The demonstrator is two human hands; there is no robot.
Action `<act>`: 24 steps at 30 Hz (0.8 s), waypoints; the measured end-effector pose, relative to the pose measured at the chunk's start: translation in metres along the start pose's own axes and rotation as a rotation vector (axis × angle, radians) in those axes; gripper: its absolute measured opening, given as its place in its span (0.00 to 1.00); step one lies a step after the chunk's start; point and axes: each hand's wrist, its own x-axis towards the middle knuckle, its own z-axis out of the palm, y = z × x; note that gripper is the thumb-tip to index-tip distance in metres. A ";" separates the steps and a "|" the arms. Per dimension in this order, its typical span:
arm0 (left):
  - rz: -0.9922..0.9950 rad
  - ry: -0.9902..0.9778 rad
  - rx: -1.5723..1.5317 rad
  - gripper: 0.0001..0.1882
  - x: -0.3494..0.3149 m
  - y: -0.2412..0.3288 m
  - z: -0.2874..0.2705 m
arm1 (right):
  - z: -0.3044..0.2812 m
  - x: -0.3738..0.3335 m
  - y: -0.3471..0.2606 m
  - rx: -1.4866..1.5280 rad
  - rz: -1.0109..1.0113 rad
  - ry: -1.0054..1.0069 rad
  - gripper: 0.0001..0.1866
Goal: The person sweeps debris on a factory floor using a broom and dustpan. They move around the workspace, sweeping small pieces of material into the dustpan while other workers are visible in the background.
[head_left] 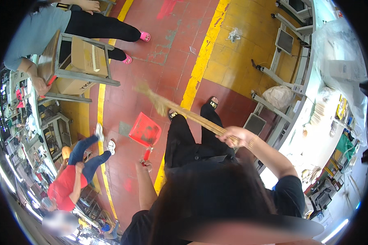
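Left of the central yellow line, the left hand is gripping the red dustpan by its handle; the broom is crossing that line — bristles left, the right hand wrapping it on the right. Sweeping seems underway — next probably calls for bringing pan and bristles together.

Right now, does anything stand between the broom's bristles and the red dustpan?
Nothing visible does: red floor shows between the broom in the right hand and the dustpan in the left hand. The person's left foot is beside the bristles, outside that gap.
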 end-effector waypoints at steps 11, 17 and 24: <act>-0.108 0.056 0.011 0.13 -0.038 -0.087 -0.005 | -0.118 -0.062 -0.156 -0.191 -0.446 0.363 0.04; -0.053 -0.231 0.060 0.12 -0.026 -0.115 0.011 | -0.160 -0.124 -0.276 -0.350 -0.625 0.783 0.05; -0.038 -0.339 0.376 0.16 -0.094 -0.154 0.093 | -0.151 -0.096 -0.267 -0.097 -0.789 0.463 0.12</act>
